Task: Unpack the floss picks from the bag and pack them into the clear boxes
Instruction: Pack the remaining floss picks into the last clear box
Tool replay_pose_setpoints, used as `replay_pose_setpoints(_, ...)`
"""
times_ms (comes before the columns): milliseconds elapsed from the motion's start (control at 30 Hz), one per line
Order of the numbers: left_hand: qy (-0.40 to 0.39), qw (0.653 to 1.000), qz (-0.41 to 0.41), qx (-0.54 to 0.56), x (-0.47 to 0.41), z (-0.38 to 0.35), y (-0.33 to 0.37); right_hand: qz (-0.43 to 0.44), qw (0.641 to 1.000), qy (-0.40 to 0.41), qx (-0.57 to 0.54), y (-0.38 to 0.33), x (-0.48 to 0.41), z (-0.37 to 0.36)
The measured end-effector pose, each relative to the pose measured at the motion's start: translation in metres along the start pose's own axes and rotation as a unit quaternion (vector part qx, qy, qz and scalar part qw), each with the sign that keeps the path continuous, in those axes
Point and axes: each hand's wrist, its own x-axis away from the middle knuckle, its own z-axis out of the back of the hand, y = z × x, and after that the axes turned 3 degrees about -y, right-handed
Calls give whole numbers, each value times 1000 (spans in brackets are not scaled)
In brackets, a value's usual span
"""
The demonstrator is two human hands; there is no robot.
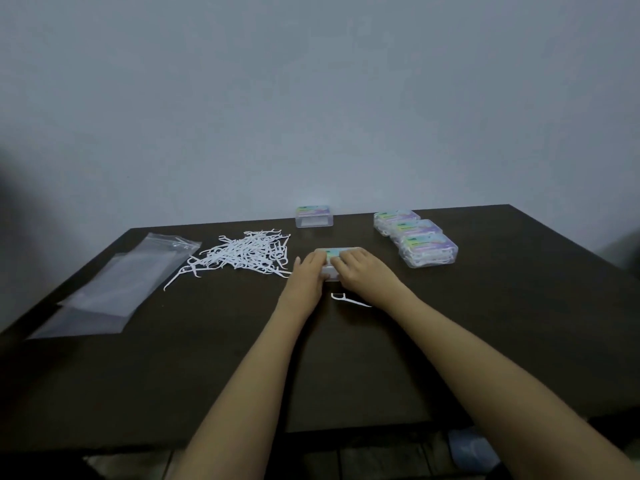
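A clear box (341, 253) with a colourful label lies at the table's middle. My left hand (306, 277) and my right hand (363, 273) both lie on top of it, fingers flat on its lid. A loose pile of white floss picks (247, 252) lies just left of the box. One single floss pick (348, 299) lies on the table between my wrists. The flat clear plastic bag (114, 289) lies at the far left, with no picks visible inside.
Three filled clear boxes (417, 239) sit in a row at the right rear. Another clear box (314, 216) stands at the back edge by the wall. The dark table (502, 323) has its front edge near me.
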Motion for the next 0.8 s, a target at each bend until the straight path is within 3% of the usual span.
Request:
replay_pose_setpoints(100,22,998,8,58,8,3,-1,30,996,-77,16,-9,0,13)
replay_pose_setpoints(167,33,995,13,92,11,5,-2,38,997,-61,42,-13,-2,26)
replay_pose_setpoints(233,34,993,25,111,14,7,-1,52,989,-127,54,-16,-3,32)
replay_pose_setpoints(300,38,990,44,132,16,8,0,50,986,-143,66,-17,-2,29)
replay_pose_setpoints(400,37,987,56,144,20,8,3,26,991,-101,84,-19,1,23)
replay_pose_setpoints(533,43,989,65,124,22,9,6,-1,996,25,81,-11,-6,17)
replay_pose_setpoints(600,49,989,59,123,22,8,6,-59,995,22,81,-10,-10,22)
replay_pose_setpoints(667,54,988,51,132,22,8,6,-173,983,-14,56,-10,-14,33)
replay_pose_setpoints(800,56,987,52,142,23,11,6,-299,930,-160,-143,-12,-11,28)
